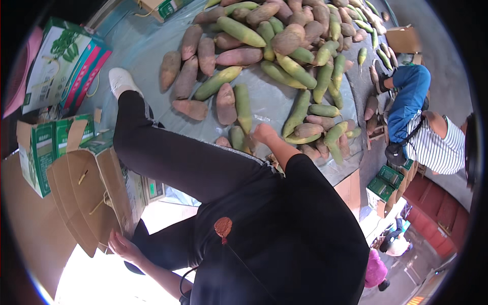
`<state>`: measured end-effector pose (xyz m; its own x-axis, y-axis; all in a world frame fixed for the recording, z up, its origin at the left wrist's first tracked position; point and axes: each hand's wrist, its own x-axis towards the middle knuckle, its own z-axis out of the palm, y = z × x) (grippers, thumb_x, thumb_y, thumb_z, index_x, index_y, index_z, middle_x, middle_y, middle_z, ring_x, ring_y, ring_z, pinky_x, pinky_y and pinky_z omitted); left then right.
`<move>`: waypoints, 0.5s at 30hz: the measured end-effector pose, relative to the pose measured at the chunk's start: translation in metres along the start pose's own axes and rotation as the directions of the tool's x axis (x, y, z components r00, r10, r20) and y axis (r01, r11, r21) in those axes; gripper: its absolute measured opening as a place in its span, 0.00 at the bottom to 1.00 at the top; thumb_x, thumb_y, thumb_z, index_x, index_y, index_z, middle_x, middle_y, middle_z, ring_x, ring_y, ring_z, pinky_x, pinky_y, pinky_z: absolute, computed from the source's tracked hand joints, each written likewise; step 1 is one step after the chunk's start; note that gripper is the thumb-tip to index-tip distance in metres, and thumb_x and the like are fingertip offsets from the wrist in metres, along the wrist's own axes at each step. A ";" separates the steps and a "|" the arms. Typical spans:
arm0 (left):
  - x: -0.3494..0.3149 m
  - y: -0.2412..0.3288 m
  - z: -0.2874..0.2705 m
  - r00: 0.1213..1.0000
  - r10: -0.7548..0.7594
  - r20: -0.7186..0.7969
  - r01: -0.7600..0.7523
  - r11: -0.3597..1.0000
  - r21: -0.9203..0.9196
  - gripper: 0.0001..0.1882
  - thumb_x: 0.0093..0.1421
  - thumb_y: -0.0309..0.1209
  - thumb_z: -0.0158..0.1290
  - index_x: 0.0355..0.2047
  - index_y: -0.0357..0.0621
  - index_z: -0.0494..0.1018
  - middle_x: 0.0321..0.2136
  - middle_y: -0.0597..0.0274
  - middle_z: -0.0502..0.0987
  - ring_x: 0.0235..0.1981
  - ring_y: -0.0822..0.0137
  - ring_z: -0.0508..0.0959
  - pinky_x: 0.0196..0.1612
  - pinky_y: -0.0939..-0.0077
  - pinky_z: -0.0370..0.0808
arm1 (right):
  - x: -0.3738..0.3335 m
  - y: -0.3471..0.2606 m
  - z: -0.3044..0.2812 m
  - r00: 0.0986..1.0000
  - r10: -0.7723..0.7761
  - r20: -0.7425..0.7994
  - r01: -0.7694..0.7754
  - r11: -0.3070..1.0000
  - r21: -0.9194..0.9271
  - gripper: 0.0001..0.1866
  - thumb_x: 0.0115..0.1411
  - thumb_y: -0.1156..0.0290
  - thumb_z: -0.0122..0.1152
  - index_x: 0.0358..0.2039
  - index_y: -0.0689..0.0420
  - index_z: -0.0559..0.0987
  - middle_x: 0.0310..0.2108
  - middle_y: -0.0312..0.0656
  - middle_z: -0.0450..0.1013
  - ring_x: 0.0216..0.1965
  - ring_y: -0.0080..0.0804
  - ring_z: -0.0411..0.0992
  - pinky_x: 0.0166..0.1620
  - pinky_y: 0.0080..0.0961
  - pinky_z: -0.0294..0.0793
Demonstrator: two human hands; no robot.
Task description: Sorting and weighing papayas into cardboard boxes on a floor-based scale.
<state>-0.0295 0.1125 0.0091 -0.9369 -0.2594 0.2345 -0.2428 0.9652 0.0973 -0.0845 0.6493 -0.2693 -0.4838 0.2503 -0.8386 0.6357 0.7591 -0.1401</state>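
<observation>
My right hand [264,133] reaches out over the pile's near edge, its fingers curled in. Whatever they hold, if anything, is hidden. Beside it lie a long green radish [243,109] and a shorter green radish [237,138]. A stubby reddish-brown root [225,104] rests just left of these. Down at the lower left, my left hand [123,247] is by the open cardboard box [114,175], close to its lower edge. Its fingers are slightly bent and apart, with nothing seen in them. The box has raised flaps and stands beside my leg.
A large heap of green and reddish roots [290,40] covers the plastic sheet [147,56]. Green-and-white cartons [56,66] stand at the left. A scale with a lit display [153,188] sits by the box. Another person in a striped top [437,145] works at the right, near green crates [386,180].
</observation>
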 end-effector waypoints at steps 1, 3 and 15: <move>-0.001 0.001 -0.001 1.000 -0.013 0.004 0.013 1.000 0.015 0.10 0.62 0.28 0.47 0.40 0.37 0.74 0.34 0.53 0.74 0.37 0.56 0.73 0.42 0.64 0.70 | 0.005 0.000 0.004 0.999 -0.009 0.032 0.009 1.000 -0.016 0.19 0.49 0.62 0.56 0.40 0.58 0.79 0.44 0.50 0.73 0.47 0.46 0.71 0.48 0.35 0.71; 0.000 0.005 -0.001 1.000 -0.005 -0.013 0.005 1.000 0.004 0.10 0.61 0.27 0.47 0.41 0.38 0.73 0.34 0.54 0.74 0.37 0.55 0.73 0.41 0.64 0.70 | 0.013 -0.004 0.008 0.994 -0.068 0.090 0.074 0.995 -0.072 0.19 0.48 0.61 0.57 0.39 0.59 0.79 0.42 0.51 0.74 0.46 0.46 0.72 0.48 0.35 0.71; -0.002 0.005 0.001 0.997 -0.065 0.042 0.066 0.997 -0.046 0.10 0.61 0.27 0.48 0.41 0.38 0.74 0.35 0.55 0.74 0.38 0.58 0.74 0.39 0.67 0.72 | 0.000 -0.031 0.005 0.973 -0.222 0.070 0.224 0.974 -0.031 0.13 0.46 0.58 0.58 0.31 0.51 0.80 0.34 0.48 0.76 0.40 0.48 0.74 0.44 0.38 0.73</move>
<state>-0.0291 0.1183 0.0086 -0.9290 -0.3194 0.1869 -0.2927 0.9432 0.1573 -0.1010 0.6229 -0.2682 -0.5697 0.0334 -0.8212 0.4921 0.8141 -0.3083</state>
